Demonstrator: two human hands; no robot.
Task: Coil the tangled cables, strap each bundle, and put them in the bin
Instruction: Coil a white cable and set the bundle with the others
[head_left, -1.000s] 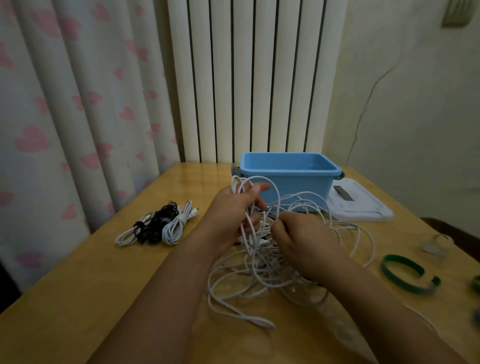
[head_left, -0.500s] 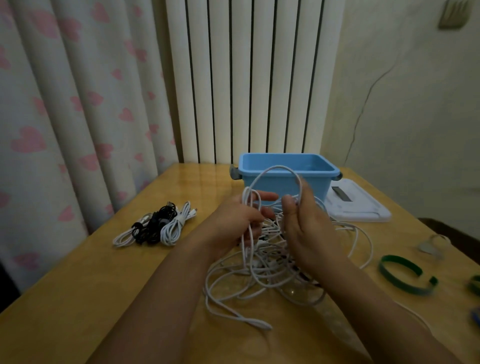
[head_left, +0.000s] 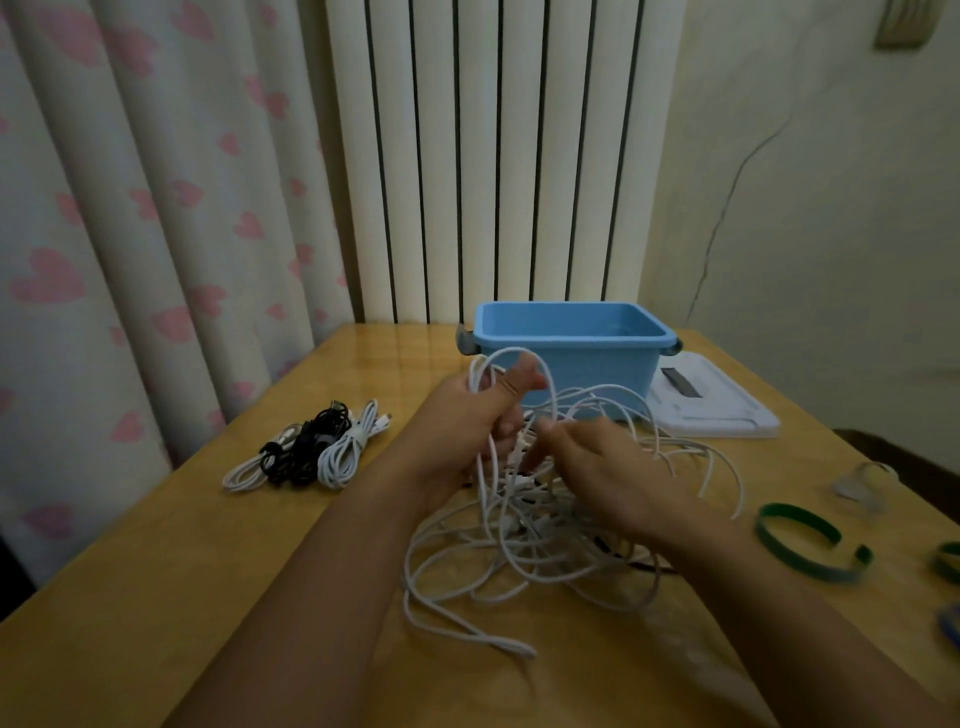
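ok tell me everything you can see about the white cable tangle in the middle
The cable tangle is a loose heap of thin, white, round, smooth-looking cord lying on the wooden table in front of the blue bin. A few dark strands show inside it. The left hand grips several loops lifted up off the pile; the right hand is over the heap with its fingers among the strands. Wide loops spread to the right, and one end trails toward the near edge.

dim, warm indoor light, soft glare on the table (head_left: 130, 597), edges curved and blurry.
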